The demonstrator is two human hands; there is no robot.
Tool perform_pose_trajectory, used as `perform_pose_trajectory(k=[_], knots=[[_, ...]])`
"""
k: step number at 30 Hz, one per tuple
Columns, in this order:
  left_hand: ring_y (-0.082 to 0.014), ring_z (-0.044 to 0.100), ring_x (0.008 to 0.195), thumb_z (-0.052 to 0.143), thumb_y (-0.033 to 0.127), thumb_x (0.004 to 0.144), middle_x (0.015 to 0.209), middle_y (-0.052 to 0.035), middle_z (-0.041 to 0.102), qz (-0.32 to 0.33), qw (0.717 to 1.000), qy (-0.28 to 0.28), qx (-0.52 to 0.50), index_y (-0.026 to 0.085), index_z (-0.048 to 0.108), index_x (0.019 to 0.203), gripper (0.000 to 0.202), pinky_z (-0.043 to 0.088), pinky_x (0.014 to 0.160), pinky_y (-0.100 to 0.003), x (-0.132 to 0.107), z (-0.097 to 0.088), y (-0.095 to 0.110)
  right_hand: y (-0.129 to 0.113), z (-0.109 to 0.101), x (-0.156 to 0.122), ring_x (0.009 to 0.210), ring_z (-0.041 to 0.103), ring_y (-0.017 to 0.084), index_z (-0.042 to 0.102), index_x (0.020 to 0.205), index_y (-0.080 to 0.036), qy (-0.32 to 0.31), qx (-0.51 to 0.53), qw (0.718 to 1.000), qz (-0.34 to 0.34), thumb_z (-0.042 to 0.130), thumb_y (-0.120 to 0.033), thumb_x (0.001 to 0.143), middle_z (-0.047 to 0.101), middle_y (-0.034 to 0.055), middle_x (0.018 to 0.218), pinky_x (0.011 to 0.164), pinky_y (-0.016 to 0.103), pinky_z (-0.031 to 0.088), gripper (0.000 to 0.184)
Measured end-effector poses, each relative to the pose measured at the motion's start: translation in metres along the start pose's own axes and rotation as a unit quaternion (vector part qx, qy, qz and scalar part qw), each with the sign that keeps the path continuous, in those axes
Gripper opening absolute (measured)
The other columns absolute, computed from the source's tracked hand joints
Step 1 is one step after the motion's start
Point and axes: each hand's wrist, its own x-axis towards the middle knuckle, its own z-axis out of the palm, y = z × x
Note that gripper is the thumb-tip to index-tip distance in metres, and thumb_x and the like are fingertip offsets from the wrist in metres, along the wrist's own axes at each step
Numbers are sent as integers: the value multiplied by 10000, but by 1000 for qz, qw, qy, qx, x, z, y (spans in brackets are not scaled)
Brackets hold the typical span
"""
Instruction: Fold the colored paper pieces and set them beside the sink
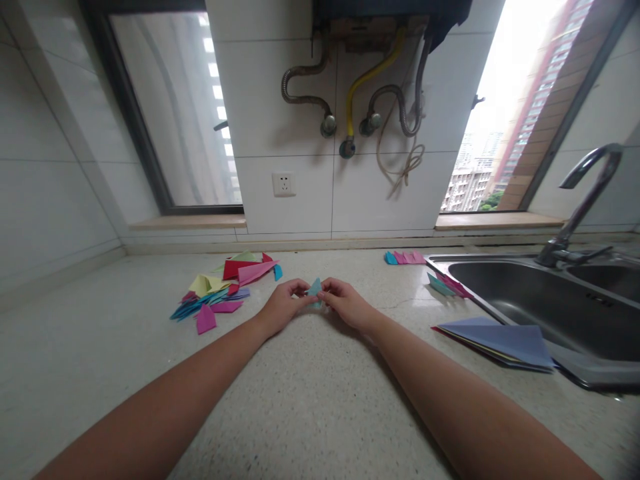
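Observation:
Between my two hands is a small piece of light teal folded paper, held just above the counter. My left hand pinches its left side with thumb and fingers. On the other side, the fingers of my right hand close on its right edge. The paper's lower part is partly covered by my fingertips. To the left of my left hand lies a loose pile of folded papers in blue, yellow, red, pink and purple.
A row of small pink and blue folded pieces lies by the steel sink. Teal and magenta folded papers rest at its rim. Stacked blue-grey paper planes lie nearer me, touching the sink edge. A tap rises behind.

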Motion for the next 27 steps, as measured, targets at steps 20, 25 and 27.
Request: perform_pose_trajectory(k=[20, 25, 27], knots=[[-102, 476, 636, 617, 351, 828, 759, -6, 573, 7, 997, -79, -8, 144, 637, 800, 210, 378, 604, -231, -6, 0, 16, -10, 1, -3, 680, 478, 132, 616, 749, -168, -11, 11, 1000, -16, 651, -368, 796, 559, -7, 706, 688, 292, 380, 208], [-93, 452, 590, 614, 384, 831, 702, 11, 534, -27, 988, -139, -56, 144, 633, 815, 242, 340, 567, -230, -7, -3, 20, -10, 0, -5, 672, 472, 135, 626, 772, -176, -28, 53, 998, 4, 681, -384, 769, 565, -1, 719, 669, 301, 380, 215], [-86, 444, 580, 623, 388, 827, 694, 13, 525, -40, 984, -156, -73, 140, 631, 820, 249, 322, 553, -223, -7, -3, 20, -10, 0, -6, 671, 471, 132, 625, 783, -177, -36, 70, 997, 10, 694, -387, 762, 567, -1, 724, 666, 299, 377, 223]])
